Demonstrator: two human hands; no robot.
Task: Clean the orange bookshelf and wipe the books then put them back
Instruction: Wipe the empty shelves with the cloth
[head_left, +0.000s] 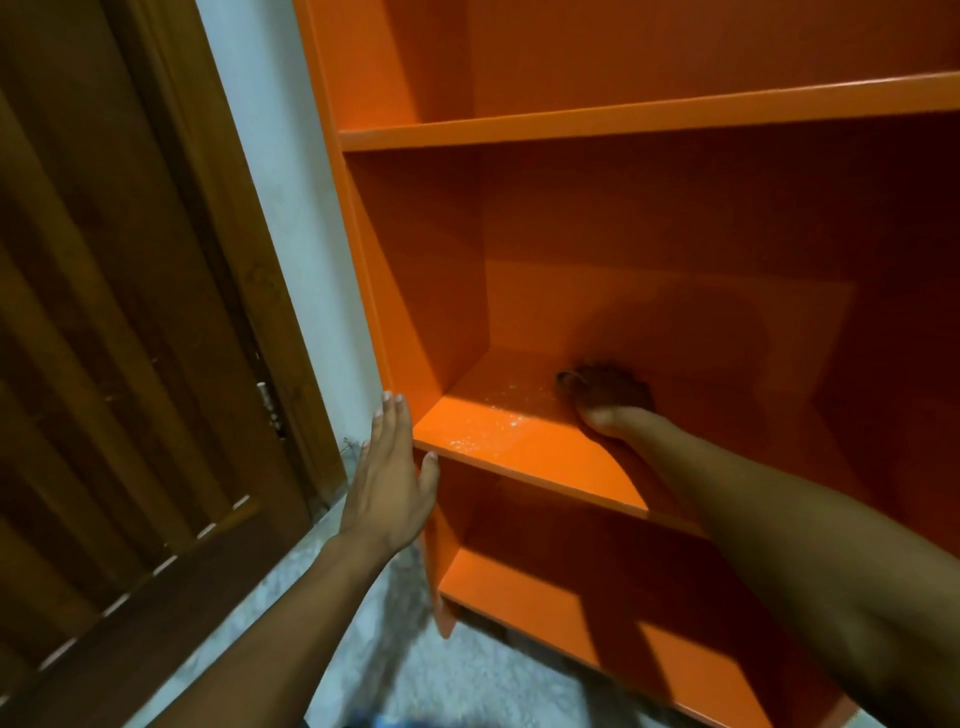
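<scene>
Bookshelf (649, 117) inspection: my left hand (389, 483), fingers spread flat, braces its side panel; my right hand (613, 405) presses a dark cloth (597, 382) on the wet middle shelf (519, 441).

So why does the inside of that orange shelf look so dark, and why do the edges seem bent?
Head view: light falls from the front, so the orange bookshelf glows at its board edges and sinks into shadow at the back; the right hand deep inside is dim and slightly blurred, casting a soft shadow; wet specks glint on the board; the wide-angle lens bows the straight lines, as on the wooden door.
</scene>
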